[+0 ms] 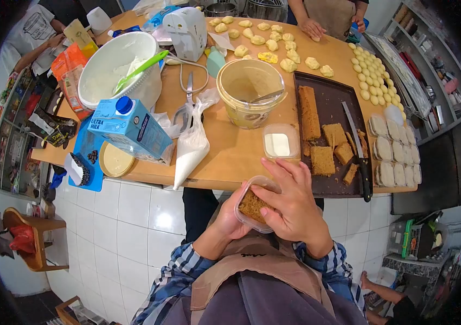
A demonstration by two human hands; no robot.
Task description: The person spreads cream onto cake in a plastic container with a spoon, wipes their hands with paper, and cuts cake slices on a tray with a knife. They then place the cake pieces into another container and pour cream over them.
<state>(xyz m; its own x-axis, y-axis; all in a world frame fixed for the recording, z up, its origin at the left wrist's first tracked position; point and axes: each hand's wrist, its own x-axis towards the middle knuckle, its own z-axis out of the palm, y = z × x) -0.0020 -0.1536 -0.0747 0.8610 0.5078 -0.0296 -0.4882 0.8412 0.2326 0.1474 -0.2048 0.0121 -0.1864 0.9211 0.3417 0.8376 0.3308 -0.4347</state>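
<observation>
Held in front of my apron is a small clear plastic tub [263,228], with my left hand [227,218] wrapped round its side. A piece of brown cake [252,208] sits inside the tub. Over the rim reaches my right hand [293,208], its thumb and a forefinger against the cake and the other fingers stretched out. On the table edge just beyond stands another tub with white filling [277,144]. To the right, a dark baking tray [334,81] carries a cake strip [309,114], cut cake pieces [323,161] and a long knife [353,128].
A piping bag [193,145], scissors [189,89], milk carton [132,127], white mixing bowl [91,81] and cream-coloured bucket [247,111] stand left of the tray. Filled tubs [393,154] and dough balls [371,76] lie right. Another person's hand [312,28] works at the far side.
</observation>
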